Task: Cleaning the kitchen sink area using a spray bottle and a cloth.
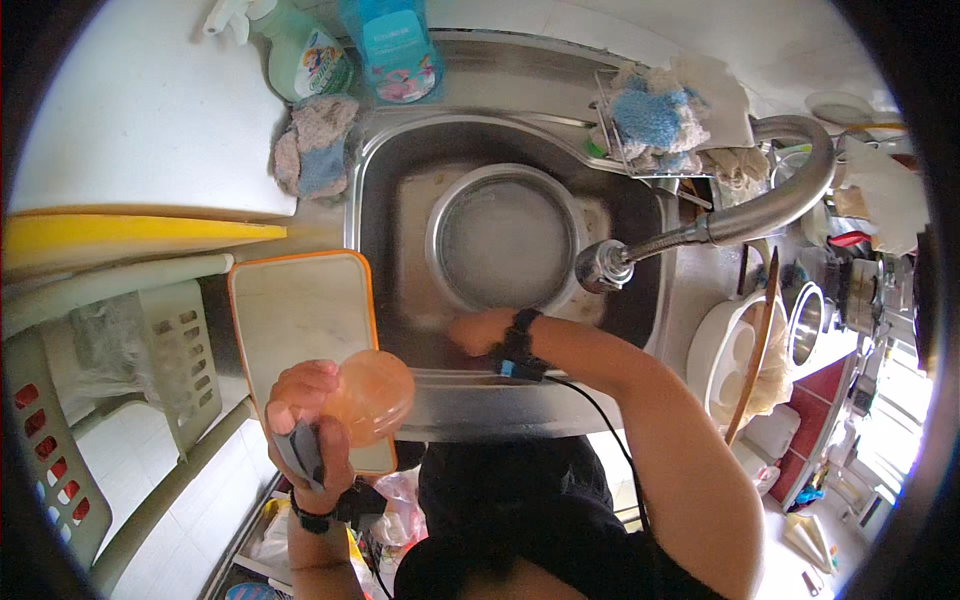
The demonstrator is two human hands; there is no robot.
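My left hand [311, 412] grips a translucent orange round container [375, 397] above the near end of a white cutting board [300, 307] with an orange rim. A grey object [298, 454] lies against the same hand; its kind is unclear. Over the near side of the sink [420, 356], my right hand [480, 332] is blurred, close to the near rim of a round metal basin [442, 274]. The fingers of that hand cannot be made out. The basin stands inside the sink, and the chrome faucet head [604, 266] hangs by its right rim.
A green spray bottle [304, 56], a blue bottle [397, 52] and a cloth [315, 146] stand or lie behind the sink at left. A wire rack [619, 142] holds cloths. White bowls [709, 352] are at right, and a plastic basket [180, 352] is at left.
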